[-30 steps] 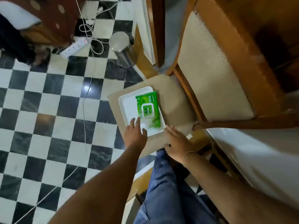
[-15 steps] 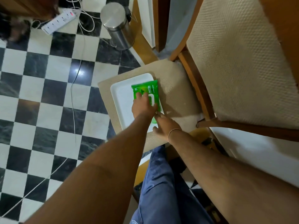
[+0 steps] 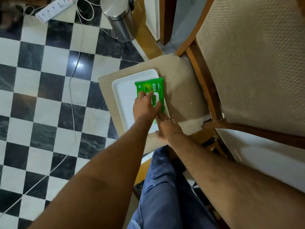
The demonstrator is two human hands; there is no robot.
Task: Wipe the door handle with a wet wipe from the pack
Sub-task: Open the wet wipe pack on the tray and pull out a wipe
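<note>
A green wet wipe pack lies along the right side of a white tray on a beige chair seat. My left hand lies flat over the pack's white flap, fingers and thumb clasping it from both sides. My right hand is just behind it, its fingertips touching the pack's near end, with nothing held in it. The near part of the pack is hidden under my hands. No door handle is in view.
The chair's padded back rises on the right. A steel pedal bin stands at the top, next to a wooden door edge. A power strip and white cables lie on the checkered floor. My jeans-clad leg is below.
My left hand has slid forward from the tray's near edge onto the pack and clasped it. My right hand has moved up to the pack's near end.
</note>
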